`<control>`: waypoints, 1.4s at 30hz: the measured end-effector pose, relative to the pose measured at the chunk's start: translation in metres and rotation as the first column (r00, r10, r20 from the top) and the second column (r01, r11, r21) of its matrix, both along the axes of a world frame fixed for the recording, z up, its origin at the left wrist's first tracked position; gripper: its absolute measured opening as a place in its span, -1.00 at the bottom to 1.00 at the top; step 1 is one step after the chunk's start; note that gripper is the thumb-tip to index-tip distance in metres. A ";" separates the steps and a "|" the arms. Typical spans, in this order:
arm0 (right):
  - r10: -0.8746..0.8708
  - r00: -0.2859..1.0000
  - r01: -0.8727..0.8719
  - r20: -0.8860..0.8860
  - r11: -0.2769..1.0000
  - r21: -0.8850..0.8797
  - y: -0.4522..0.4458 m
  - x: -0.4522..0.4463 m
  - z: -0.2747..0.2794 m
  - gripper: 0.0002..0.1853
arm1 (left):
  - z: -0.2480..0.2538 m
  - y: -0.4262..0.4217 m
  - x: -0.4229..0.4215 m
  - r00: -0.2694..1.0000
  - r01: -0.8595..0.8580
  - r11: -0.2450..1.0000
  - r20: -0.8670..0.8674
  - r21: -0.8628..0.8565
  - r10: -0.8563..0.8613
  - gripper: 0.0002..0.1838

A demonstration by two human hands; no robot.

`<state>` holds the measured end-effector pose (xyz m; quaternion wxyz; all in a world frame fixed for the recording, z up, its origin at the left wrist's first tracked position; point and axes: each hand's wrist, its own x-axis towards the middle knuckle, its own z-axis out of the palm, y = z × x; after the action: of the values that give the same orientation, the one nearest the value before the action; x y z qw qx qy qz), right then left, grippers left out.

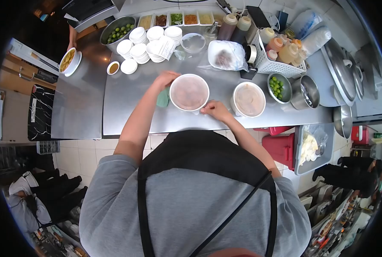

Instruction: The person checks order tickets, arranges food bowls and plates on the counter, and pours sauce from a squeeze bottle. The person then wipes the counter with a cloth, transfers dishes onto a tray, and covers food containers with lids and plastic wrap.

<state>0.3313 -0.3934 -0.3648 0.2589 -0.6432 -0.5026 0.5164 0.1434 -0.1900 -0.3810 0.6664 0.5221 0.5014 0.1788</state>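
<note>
A round white container with a translucent lid [189, 92] stands on the steel counter in front of me. My left hand [167, 79] is at its upper left rim, fingers together against the edge. At its lower right, my right hand [216, 110] has its fingers pinched beside the rim; what lies between them is too small to make out. A second lidded white container [249, 100] stands to the right, untouched. Something green [162, 98] lies by the left side of the first container.
Behind are stacked white lids [138, 36], a bowl of limes [118, 33], a bagged item [226, 55] and a bottle basket [276, 65]. Another person's hand [72, 43] touches a white bowl [71, 62] at left. People stand farther off.
</note>
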 end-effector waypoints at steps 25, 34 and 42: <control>-0.263 0.850 -0.026 0.456 0.844 0.536 -0.043 0.023 0.077 -0.81 | 0.038 -0.013 -0.030 0.900 0.421 0.899 -0.071 -0.125 -0.431 -0.65; -0.700 0.684 0.577 0.206 0.691 0.434 -0.089 0.140 0.007 -0.63 | 0.062 -0.084 -0.049 0.837 0.473 0.850 0.419 -0.229 -0.353 -0.35; -0.545 0.831 0.557 -0.114 0.810 0.183 -0.066 0.103 0.089 -0.52 | 0.066 -0.117 -0.053 0.892 0.342 0.907 0.389 -0.246 -0.230 -0.30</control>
<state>0.4339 -0.4599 -0.2753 0.4772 -0.7156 -0.3384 0.3816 0.0904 -0.3067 -0.3152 0.8372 0.4402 0.3124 0.0876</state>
